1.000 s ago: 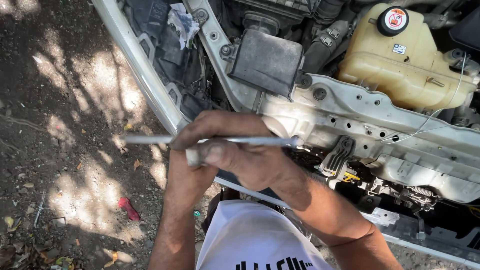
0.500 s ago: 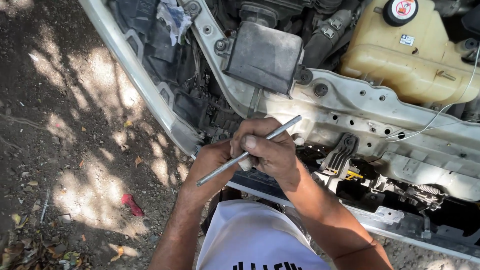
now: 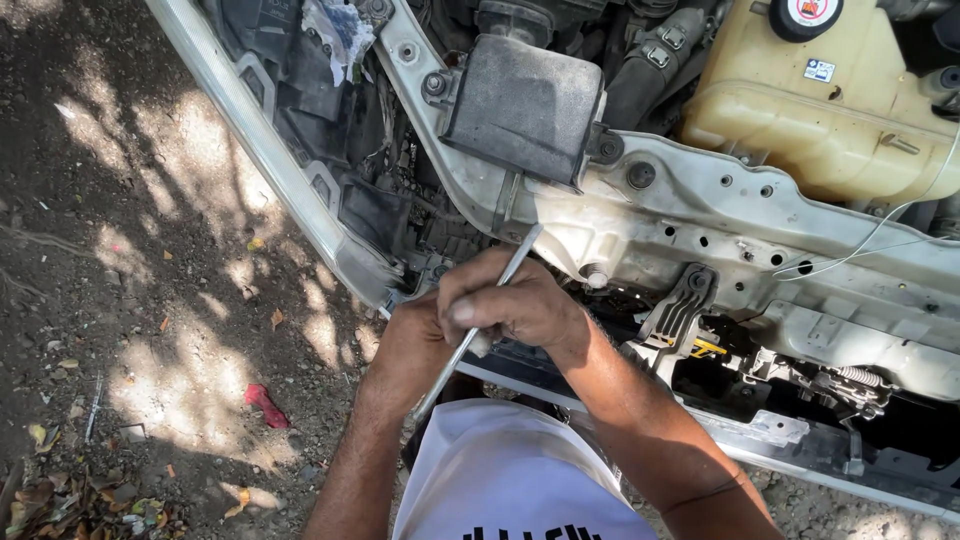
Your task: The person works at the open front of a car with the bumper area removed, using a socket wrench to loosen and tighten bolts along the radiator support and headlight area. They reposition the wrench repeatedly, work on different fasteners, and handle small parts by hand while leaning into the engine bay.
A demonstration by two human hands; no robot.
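Both hands meet at the front edge of an open engine bay: the right hand [image 3: 510,305] is clenched around a thin metal rod [image 3: 478,325], which runs aslant from near a bolt on the pale front crossmember [image 3: 700,215] down past the left hand [image 3: 410,350]. The left hand sits just beside and under the right, touching the rod, though its grip cannot be told. A black box [image 3: 525,105] and a yellowish tank [image 3: 830,110] lie above.

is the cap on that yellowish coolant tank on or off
On. The black round cap sits on top of the yellowish translucent plastic tank, covering its neck; no opening shows. Whether it is tight cannot be told.
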